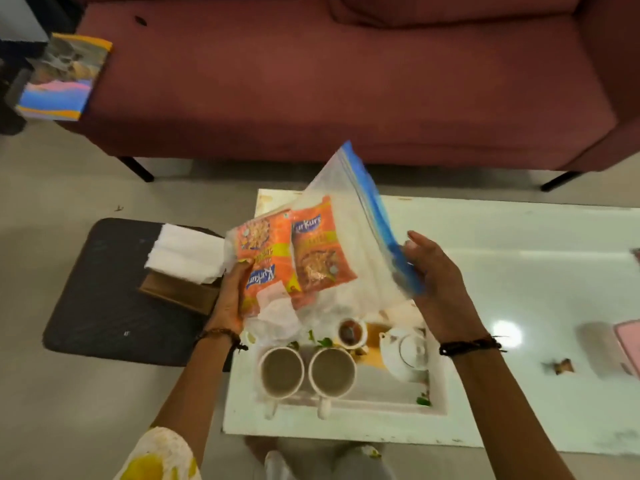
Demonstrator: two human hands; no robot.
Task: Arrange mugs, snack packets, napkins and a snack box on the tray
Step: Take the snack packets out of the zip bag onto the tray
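**Snack packets in a clear bag held above the tray**

A clear plastic zip bag with a blue seal strip [349,237] is held up over the far end of a white rectangular tray [346,414]; inside it are two orange snack packets [298,261], side by side and tilted; the tray sits at the left end of a glossy white table [519,271], whose right part is mostly bare; on the tray stand two white mugs [306,372], side by side near its front edge, with a white teapot [408,355] to their right; left of the table, folded white napkins [187,252] rest on a brown box [180,294] on a dark stool [104,289]; the left hand [232,299] grips the bag's lower corner; the right hand [433,282], fingers curled, holds the blue seal edge.
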